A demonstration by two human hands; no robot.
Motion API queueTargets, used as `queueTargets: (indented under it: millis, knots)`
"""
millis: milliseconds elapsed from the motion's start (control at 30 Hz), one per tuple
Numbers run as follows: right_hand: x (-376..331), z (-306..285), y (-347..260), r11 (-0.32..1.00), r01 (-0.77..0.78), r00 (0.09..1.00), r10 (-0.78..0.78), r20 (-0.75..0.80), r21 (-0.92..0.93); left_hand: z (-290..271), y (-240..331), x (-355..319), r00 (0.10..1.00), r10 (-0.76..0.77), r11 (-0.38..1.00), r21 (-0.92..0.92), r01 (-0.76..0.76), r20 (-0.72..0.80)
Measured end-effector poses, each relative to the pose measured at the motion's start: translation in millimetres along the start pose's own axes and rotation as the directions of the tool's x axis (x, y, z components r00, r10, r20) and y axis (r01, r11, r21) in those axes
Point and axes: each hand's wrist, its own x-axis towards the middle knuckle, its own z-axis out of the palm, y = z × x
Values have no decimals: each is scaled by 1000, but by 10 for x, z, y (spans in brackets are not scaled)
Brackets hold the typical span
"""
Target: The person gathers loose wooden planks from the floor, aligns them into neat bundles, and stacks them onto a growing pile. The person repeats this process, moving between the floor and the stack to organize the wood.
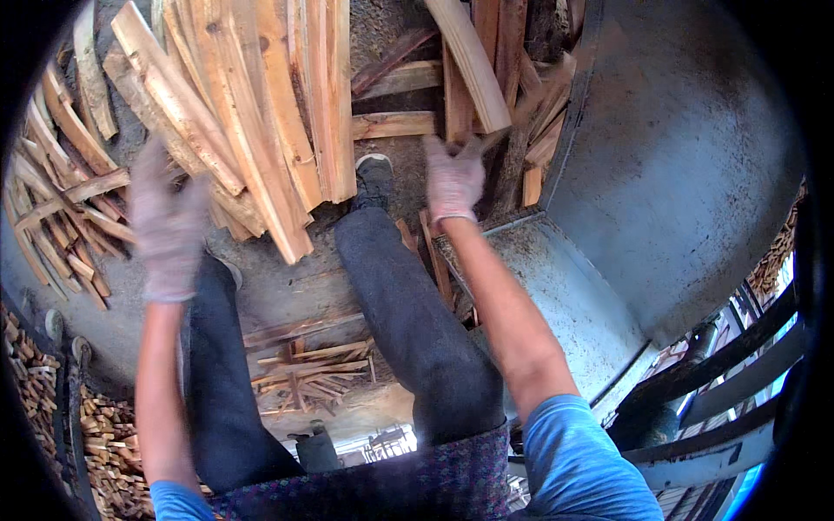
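From up here I look down on both gloved hands stretched out over a yard of split timber. My left hand is blurred, its fingers loosely spread, and it sits against the lower left edge of a bundle of long split wood slats that fans from the top of the view down toward the middle; whether it actually grips a slat or only touches the bundle I cannot tell. My right hand is raised with the fingers half curled, close under the end of a pale plank that slants across the upper middle, and I cannot tell whether it has closed on that plank or merely brushes the darker boards behind it. Between the hands a dark shoe and dark trouser legs stand on the dusty ground. To the right, just beside my right forearm, rises a large grey metal hopper with a sloping chute. Left of the bundle a loose heap of shorter sticks lies scattered, and more stacked firewood shows near the lower left rim.
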Motion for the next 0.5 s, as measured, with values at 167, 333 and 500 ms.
queueTargets:
  millis: [167,333,500]
  knots:
    - [645,-411,40,928,294,948,-313,-50,-230,1200,1284,128,927,71,950,-309,49,368]
    - [1907,-556,216,964,52,993,-78,-91,-259,2076,1629,292,723,-83,812,-374,449,686]
    - [3148,-515,642,760,418,899,-267,347,-498,2749,1724,605,569,-217,430,-445,785,794]
